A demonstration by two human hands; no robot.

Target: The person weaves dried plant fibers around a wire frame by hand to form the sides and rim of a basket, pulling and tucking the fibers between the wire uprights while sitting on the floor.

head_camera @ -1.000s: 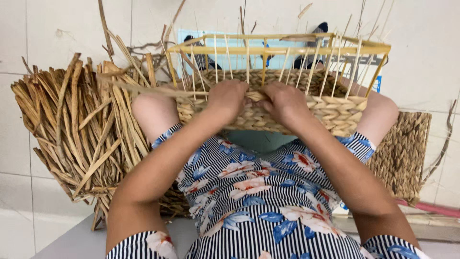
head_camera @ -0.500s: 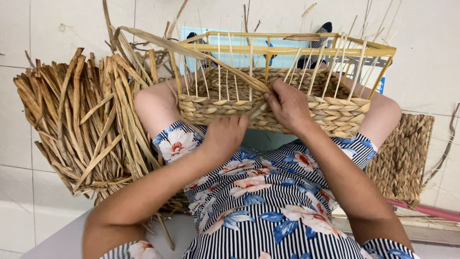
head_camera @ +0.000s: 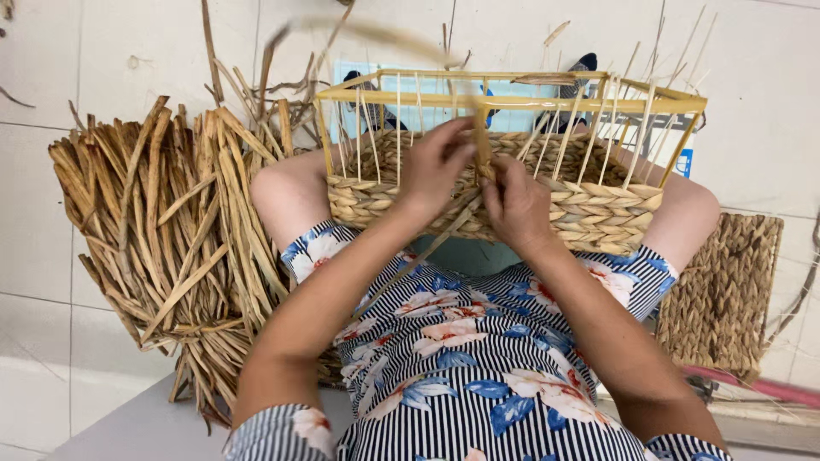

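On the lap, both hands [head_camera: 478,183] grip the half-woven basket [head_camera: 589,209].

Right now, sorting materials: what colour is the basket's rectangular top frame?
Pale yellow rectangular top frame, clearest in the head view.

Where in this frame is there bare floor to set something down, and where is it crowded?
Free: white tiled floor left of the dried reed bundle, and top right beyond the basket. Crowded: the lap, where the left hand and right hand work, flanked by reeds and woven mat.
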